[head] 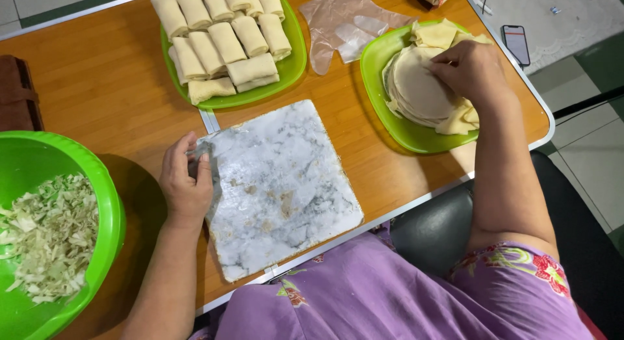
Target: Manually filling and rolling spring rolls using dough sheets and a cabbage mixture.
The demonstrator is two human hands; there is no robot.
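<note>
A wooden table [97,80] with a pale metal edge fills most of the view; past its right edge lie light floor tiles, where a phone [517,43] rests, and a dark chair [448,229] shows below the table.

Left of the left hand [185,184] stands a green bowl [107,203] of shredded cabbage [49,236], cut off by the left and bottom edges. A dark brown thing [16,93] beyond it is also cut off, and I cannot tell what it is. The left hand lies on the left edge of a marble board [279,190], fingers curled over a bit of thin clear film; whether it pinches the film or only presses it is hard to tell. The board is white with grey veins and carries a few brownish smears. Beyond the hand, a green plate [292,67] holds pale rolls [224,44] in two layers, its far side cut off by the top edge.

Between the two plates lies a clear plastic glove [344,25], flat on the wood.

The right hand [471,70] rests on a stack of wrappers [416,90] on a second green plate [403,135], near the table's right corner. Its fingertips are bent down onto the top wrapper's edge, apparently pinching it, though the grip is hidden under the hand. The wrappers are round, thin and cream-coloured; some at the far side and under the wrist are folded. A package at the top edge is mostly cut off.
</note>
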